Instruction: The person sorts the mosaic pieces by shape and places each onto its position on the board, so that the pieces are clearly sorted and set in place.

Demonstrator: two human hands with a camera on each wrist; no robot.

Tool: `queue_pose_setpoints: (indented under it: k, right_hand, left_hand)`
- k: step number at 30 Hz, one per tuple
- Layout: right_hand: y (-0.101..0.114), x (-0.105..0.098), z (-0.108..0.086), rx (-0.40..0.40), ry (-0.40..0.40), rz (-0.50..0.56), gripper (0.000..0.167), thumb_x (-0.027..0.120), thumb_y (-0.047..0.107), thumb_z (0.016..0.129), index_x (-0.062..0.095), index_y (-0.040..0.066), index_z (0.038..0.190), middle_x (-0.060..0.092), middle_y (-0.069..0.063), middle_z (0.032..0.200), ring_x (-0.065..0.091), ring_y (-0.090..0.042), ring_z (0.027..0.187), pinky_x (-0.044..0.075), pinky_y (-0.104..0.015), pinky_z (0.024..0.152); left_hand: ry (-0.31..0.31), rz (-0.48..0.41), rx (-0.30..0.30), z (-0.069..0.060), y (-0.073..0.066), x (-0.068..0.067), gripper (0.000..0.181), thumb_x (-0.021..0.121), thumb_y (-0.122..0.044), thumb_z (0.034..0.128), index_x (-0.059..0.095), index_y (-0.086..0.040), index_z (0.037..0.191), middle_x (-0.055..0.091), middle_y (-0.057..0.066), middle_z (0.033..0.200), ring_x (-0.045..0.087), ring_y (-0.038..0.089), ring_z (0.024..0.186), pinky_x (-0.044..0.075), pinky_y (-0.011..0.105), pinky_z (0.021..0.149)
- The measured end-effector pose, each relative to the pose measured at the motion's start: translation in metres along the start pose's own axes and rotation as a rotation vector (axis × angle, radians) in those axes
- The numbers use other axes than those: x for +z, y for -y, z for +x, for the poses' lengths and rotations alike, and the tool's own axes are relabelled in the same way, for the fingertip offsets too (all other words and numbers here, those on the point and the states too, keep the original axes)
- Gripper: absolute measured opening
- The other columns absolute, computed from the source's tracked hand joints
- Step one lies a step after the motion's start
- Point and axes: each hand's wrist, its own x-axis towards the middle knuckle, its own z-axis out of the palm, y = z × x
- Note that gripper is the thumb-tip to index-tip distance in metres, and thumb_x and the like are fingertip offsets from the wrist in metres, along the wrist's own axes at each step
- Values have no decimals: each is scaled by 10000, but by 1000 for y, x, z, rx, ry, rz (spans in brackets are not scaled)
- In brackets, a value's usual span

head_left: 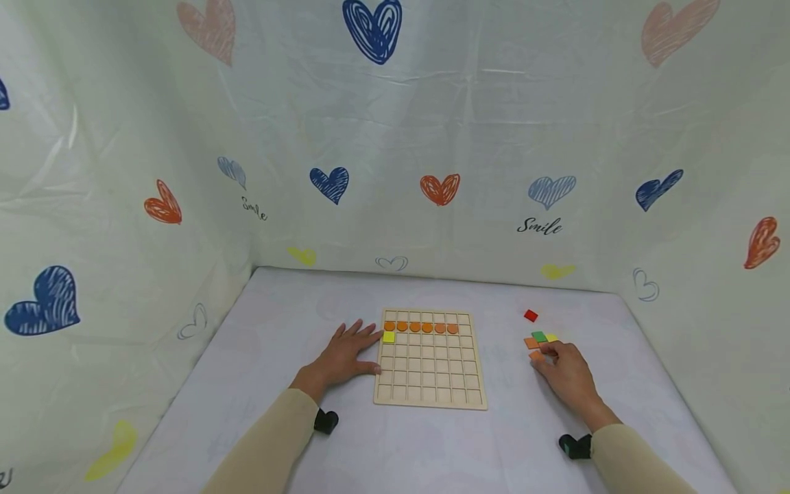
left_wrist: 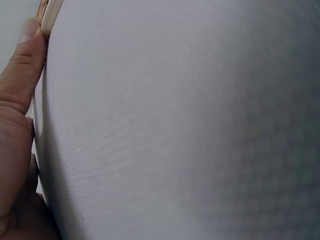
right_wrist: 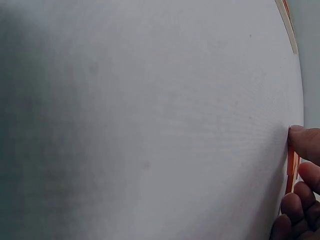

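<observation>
A wooden grid board (head_left: 430,407) lies flat on the table. Along one upper row sit several orange round pieces (head_left: 415,328), and a yellow square tile (head_left: 389,337) occupies the leftmost cell below them. My left hand (head_left: 341,357) rests on the table with spread fingers, its thumb and fingertips touching the board's left edge. To the right, my right hand (head_left: 566,377) pinches an orange square tile (head_left: 535,355) between thumb and forefinger, low at the table; the wrist view shows orange (right_wrist: 291,160) between these fingers. The hand partly hides the nearby tiles.
Beside the right hand's fingertips are another orange tile (head_left: 530,342), a green tile (head_left: 539,336) and a yellow tile (head_left: 552,337). A red tile (head_left: 531,315) lies farther back. A heart-printed sheet (head_left: 432,226) hangs behind the table and along its sides.
</observation>
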Motion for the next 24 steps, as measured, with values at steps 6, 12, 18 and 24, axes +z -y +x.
queue_pose_setpoints:
  k: [6, 12, 18, 24]
  right_hand:
    - [-1, 0, 2, 27, 15, -11, 418, 707, 228, 986, 639, -90, 1249, 585, -271, 1189, 561, -358, 1019, 528, -499, 886]
    - [-2, 0, 1, -10, 32, -35, 375, 701, 215, 996, 683, -72, 1237, 615, -262, 1174, 574, -344, 993, 543, -490, 858]
    - [-3, -3, -3, -100, 58, -44, 339, 705, 145, 983, 710, -9, 1285, 638, -196, 1166, 563, -294, 973, 486, -354, 762]
    - [-5, -6, -1, -80, 101, -30, 350, 730, 127, 974, 688, -18, 1289, 641, -187, 1190, 574, -290, 1001, 542, -399, 828]
  left_hand:
    - [0, 5, 3, 0, 0, 0, 873, 778, -601, 879, 461, -253, 1614, 364, 10, 1716, 175, 318, 1642, 63, 552, 1350]
    - [-1, 7, 1, 0, -1, 0, 872, 784, -592, 878, 464, -251, 1613, 371, 13, 1713, 180, 324, 1640, 69, 558, 1348]
    - [0, 14, -6, 0, -1, 0, 873, 786, -594, 876, 462, -256, 1614, 367, 10, 1714, 177, 320, 1642, 67, 556, 1349]
    - [-3, 12, -3, -1, -1, 0, 875, 788, -593, 874, 466, -250, 1612, 373, 14, 1712, 181, 325, 1640, 69, 557, 1349]
